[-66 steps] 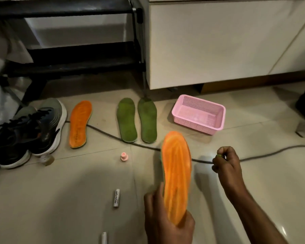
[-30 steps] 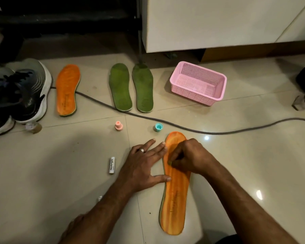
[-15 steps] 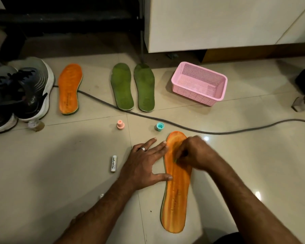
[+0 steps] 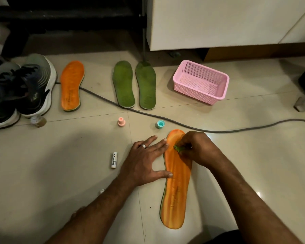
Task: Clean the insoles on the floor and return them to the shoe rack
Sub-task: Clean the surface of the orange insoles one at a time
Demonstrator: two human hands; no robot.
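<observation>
An orange insole (image 4: 175,189) lies flat on the tiled floor in front of me. My left hand (image 4: 144,162) rests spread beside it, fingertips and thumb touching its left edge. My right hand (image 4: 195,147) is closed on a small green cleaning piece (image 4: 177,148) and presses it onto the toe end of that insole. A second orange insole (image 4: 71,85) and two green insoles (image 4: 124,84) (image 4: 146,85) lie farther back. The dark shoe rack (image 4: 65,16) stands at the back left.
Dark sneakers (image 4: 19,90) sit at the left. A pink basket (image 4: 201,81) stands back right. A grey cable (image 4: 192,126) crosses the floor. A pink cap (image 4: 121,121), a teal cap (image 4: 160,124), a white tube (image 4: 114,160) and a small jar (image 4: 37,120) lie nearby.
The orange insole came down from my left hand onto the floor. My left hand now steadies its edge, and my right hand has shifted slightly toward the toe while rubbing.
</observation>
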